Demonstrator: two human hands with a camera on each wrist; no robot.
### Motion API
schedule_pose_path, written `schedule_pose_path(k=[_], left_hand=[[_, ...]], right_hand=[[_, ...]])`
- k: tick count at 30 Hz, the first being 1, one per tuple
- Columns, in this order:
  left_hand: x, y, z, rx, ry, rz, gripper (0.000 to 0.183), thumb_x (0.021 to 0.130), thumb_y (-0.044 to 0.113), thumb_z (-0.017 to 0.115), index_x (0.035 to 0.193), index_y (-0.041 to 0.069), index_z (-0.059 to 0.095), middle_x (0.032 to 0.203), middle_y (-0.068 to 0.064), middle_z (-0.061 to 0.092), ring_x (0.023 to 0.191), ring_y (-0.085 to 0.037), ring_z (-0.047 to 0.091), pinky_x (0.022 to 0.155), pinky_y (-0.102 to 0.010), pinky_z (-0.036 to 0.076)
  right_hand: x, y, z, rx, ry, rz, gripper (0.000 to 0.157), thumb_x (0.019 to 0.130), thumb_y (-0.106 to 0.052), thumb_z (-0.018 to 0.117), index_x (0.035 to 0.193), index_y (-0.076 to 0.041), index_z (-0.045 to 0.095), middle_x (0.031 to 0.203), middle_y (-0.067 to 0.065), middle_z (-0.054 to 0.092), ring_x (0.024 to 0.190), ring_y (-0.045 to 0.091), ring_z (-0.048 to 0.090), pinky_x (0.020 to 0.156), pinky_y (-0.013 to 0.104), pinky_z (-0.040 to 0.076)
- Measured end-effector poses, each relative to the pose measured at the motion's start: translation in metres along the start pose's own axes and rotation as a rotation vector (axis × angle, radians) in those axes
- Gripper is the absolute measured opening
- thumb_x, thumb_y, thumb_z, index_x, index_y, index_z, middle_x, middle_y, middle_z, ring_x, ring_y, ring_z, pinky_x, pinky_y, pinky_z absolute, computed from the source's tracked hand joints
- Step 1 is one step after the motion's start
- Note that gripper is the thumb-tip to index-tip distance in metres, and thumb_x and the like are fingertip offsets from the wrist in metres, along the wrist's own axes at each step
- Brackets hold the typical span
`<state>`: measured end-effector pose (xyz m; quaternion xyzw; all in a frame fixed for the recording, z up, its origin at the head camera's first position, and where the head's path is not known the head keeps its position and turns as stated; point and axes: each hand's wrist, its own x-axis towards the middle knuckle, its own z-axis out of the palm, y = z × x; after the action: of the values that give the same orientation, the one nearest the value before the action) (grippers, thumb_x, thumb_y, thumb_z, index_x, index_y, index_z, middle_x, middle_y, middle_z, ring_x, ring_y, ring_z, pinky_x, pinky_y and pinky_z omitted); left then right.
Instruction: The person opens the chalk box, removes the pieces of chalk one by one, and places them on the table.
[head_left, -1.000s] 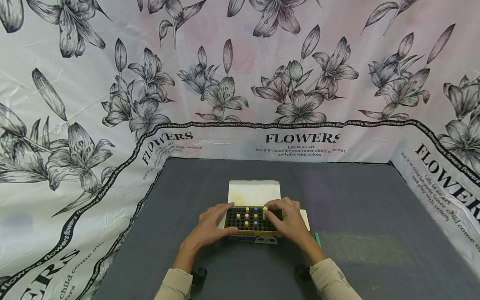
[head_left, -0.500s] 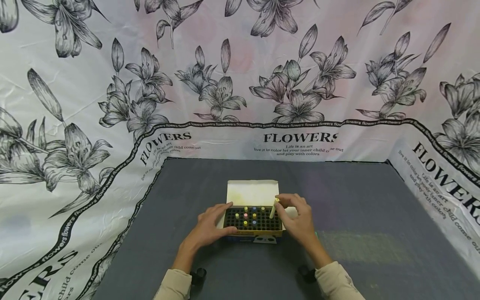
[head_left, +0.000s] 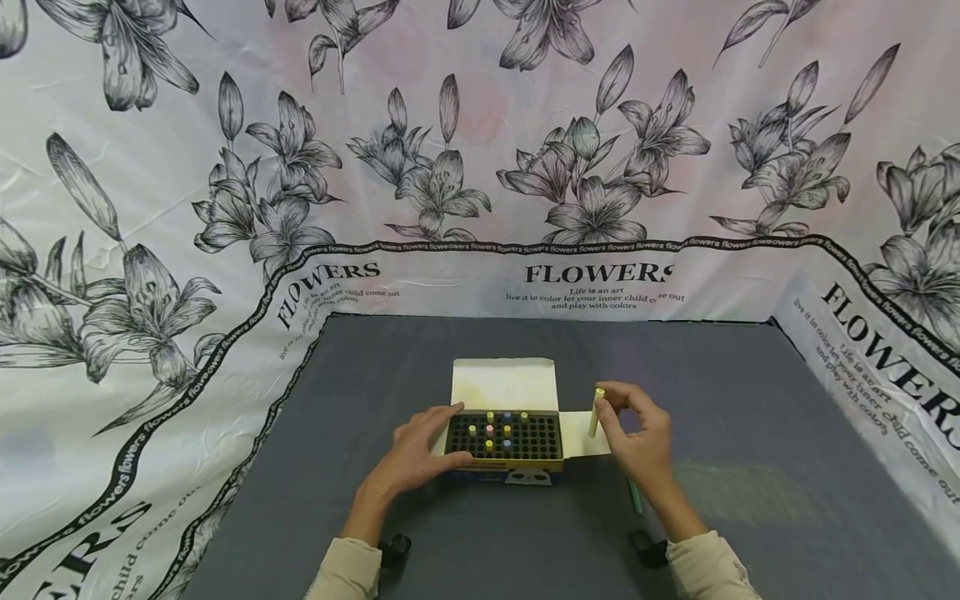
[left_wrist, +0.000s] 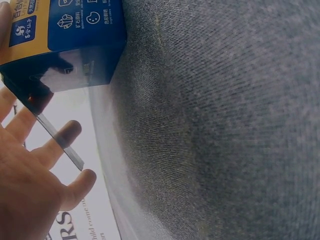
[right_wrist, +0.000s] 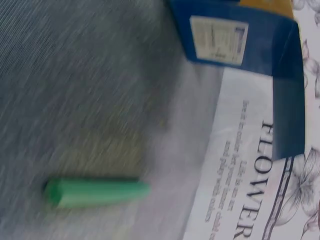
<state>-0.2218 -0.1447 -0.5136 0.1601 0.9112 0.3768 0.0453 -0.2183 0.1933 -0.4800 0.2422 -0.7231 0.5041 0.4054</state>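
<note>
Pinching a yellow stick (head_left: 595,421) between thumb and fingers, your right hand (head_left: 647,429) hovers right of the frame's centre, the stick nearly upright in front of the box's white side flap (head_left: 576,435). Your left hand (head_left: 408,450), thumb and fingers spread, rests at the left end of the box (head_left: 517,464), low centre. Eight coloured sticks (head_left: 490,431) stand in its holes, mostly left. A green stick (head_left: 636,497) lies on the worktop (head_left: 397,358), beside your right forearm.

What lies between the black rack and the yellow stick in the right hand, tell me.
The pale open side flap shows between the black rack and the held yellow stick, in the head view.
</note>
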Motion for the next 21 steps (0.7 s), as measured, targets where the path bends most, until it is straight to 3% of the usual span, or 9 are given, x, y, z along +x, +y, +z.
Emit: schedule_pose_path(k=[8,21], left_hand=[[0.0,0.0,0.001,-0.001,0.002,-0.003,0.081,0.086,0.052,0.078,0.156,0.033,0.042,0.161,-0.006,0.041,0.15,-0.035,0.034,0.115,-0.069,0.019],[0.0,0.003,-0.001,0.004,0.003,-0.013,0.081,0.086,0.052,0.079,0.156,0.033,0.042,0.161,-0.006,0.041,0.15,-0.036,0.035,0.116,-0.071,0.018]], right_hand=[[-0.006,0.006,-0.027,-0.038,0.007,0.028,0.03,0.076,0.027,0.064,0.103,0.014,0.071,0.073,0.018,0.065,0.07,0.004,0.058,0.069,0.012,0.045],[-0.044,0.04,-0.081,-0.238,-0.177,0.27,0.025,0.089,0.008,0.072,0.112,-0.002,0.074,0.077,0.005,0.07,0.064,0.003,0.059,0.065,0.014,0.048]])
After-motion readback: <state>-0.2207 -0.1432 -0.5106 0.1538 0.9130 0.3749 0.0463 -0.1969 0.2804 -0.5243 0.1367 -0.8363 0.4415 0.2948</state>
